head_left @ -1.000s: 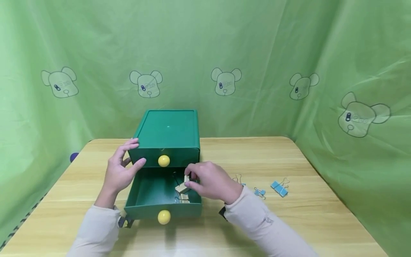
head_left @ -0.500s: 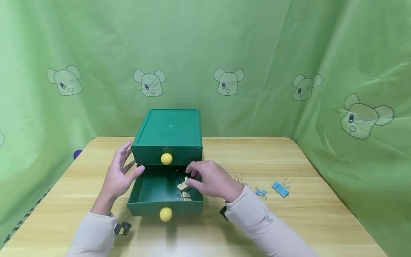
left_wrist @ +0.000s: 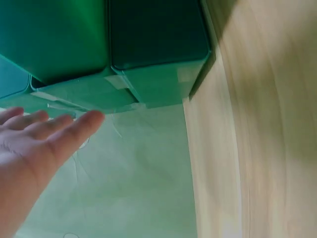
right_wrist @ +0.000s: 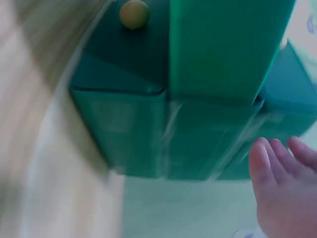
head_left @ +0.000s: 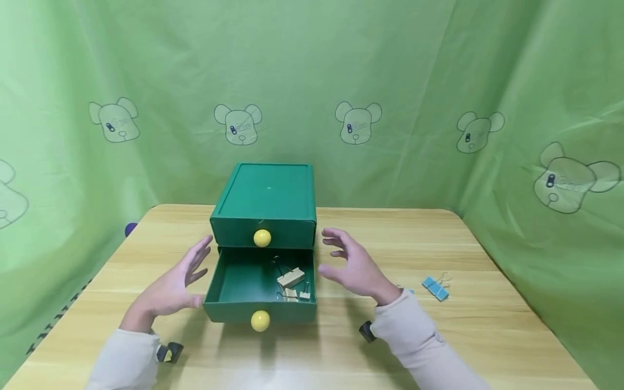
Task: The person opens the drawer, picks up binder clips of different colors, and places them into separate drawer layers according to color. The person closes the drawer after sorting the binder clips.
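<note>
A green drawer unit (head_left: 273,189) stands on the table with its middle drawer (head_left: 260,311) pulled out. Inside, toward the drawer's right, lie a large cream binder clip (head_left: 291,278), a smaller binder clip (head_left: 290,294) and a tiny binder clip (head_left: 305,295). My left hand (head_left: 170,290) is held to the left of the drawer, fingers spread and holding nothing. On the other side, my right hand (head_left: 358,271) hovers just right of the drawer, its fingers loosely bent with nothing between them. Both wrist views show fingers beside the unit's side walls.
A blue binder clip (head_left: 435,288) lies on the table (head_left: 487,336) to the right. Part of another blue clip (head_left: 410,291) peeks out behind the right wrist. A shut bottom drawer with a yellow knob (right_wrist: 134,14) shows in the right wrist view. Green cloth (head_left: 302,65) encloses the table.
My right hand has let go of the tiny clip, which now lies in the drawer, and has moved out to the right. My left hand has drawn away from the unit's upper left edge.
</note>
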A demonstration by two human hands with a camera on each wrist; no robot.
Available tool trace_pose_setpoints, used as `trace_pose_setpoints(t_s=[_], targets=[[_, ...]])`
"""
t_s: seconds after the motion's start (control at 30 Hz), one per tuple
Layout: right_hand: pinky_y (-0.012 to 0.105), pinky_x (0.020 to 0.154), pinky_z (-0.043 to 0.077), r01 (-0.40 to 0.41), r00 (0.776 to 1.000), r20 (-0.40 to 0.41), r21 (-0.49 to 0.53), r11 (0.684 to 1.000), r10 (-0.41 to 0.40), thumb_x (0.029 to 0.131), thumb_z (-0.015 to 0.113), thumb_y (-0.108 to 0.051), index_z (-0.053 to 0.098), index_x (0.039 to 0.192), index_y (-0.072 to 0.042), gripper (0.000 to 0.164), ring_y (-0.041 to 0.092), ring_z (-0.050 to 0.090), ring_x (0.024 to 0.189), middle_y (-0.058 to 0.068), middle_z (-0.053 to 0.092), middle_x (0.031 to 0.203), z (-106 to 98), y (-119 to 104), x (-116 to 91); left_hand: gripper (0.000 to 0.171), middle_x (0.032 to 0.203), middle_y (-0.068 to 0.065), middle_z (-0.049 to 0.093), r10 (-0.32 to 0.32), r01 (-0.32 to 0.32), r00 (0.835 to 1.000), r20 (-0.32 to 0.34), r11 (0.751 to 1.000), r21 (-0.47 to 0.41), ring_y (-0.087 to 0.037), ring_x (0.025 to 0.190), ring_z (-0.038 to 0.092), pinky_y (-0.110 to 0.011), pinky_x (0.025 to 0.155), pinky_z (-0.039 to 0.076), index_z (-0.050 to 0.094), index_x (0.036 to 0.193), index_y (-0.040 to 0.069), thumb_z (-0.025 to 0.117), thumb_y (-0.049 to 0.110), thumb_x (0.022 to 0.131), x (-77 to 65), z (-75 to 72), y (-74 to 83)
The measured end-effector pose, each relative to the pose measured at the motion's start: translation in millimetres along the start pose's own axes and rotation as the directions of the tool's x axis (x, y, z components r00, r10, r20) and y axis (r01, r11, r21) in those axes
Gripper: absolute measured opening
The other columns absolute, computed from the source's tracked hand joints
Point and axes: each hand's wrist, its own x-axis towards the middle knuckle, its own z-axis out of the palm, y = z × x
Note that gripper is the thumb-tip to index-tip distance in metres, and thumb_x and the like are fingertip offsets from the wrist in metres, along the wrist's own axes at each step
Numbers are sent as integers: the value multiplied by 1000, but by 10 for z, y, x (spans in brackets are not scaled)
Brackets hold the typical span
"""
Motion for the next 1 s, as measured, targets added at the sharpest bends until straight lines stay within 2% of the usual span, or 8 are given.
trace_pose_setpoints(t_s=[0.13,0.2,0.3,0.5,0.67,0.77,0.87,1.0], targets=[[51,109,28,2,983,179,124,992,-24,79,75,-54,14,154,-5,108,37,24,141,15,17,159,-92,184,-47,119,159,-22,-5,-5,3,997,80,1000,28,-43,140,6,-43,106,34,-5,155,11,74,54,77,-27,-17,1],[52,110,24,18,963,264,99,995,-43,70,74,-65,5,156,-9,123,37,18,143,12,5,161,-89,217,-63,122,159,-21,-8,-22,19,995,98,999,32,-46,140,4,-51,104,32,-8,155,12,79,47,76,-21,-24,-3],[52,111,22,44,945,326,-25,999,-33,62,77,-68,-3,156,-13,135,36,15,144,8,-4,161,-41,225,-75,128,160,-17,-11,-35,34,994,107,999,9,-50,139,1,-54,103,30,-12,154,12,85,34,74,3,-36,-22],[48,112,21,58,956,294,-243,968,16,59,79,-66,-4,156,-13,138,33,15,144,10,-1,161,42,238,-31,131,160,-14,-12,-37,40,995,93,999,-25,-49,140,2,-57,100,30,-12,154,13,88,17,71,50,-66,-49],[44,114,14,24,948,312,-247,969,56,57,83,-62,-11,154,-11,144,28,4,145,9,-9,160,63,195,8,129,160,-16,-7,-78,79,995,64,997,-13,-50,140,5,-60,99,31,-9,155,12,88,11,69,92,-89,-38],[43,115,11,-18,949,300,-267,963,101,63,86,-53,-11,153,-10,139,28,2,146,9,-10,159,76,153,19,122,161,-16,-3,-133,133,991,27,991,5,-48,141,7,-61,100,31,-5,155,11,85,10,73,138,-82,-21],[44,114,14,-56,959,249,-295,954,133,70,84,-46,-2,154,-7,127,29,9,145,9,-2,160,83,138,30,112,161,-17,2,-190,191,982,-17,981,35,-46,142,10,-60,102,31,-1,155,8,81,11,79,188,-68,-15],[44,111,27,-76,979,159,-289,954,126,79,81,-37,16,154,-4,104,34,33,138,10,17,158,97,161,70,98,158,-22,12,-248,254,966,-73,963,93,-44,142,15,-60,104,30,6,154,2,75,19,86,255,-41,-35]])
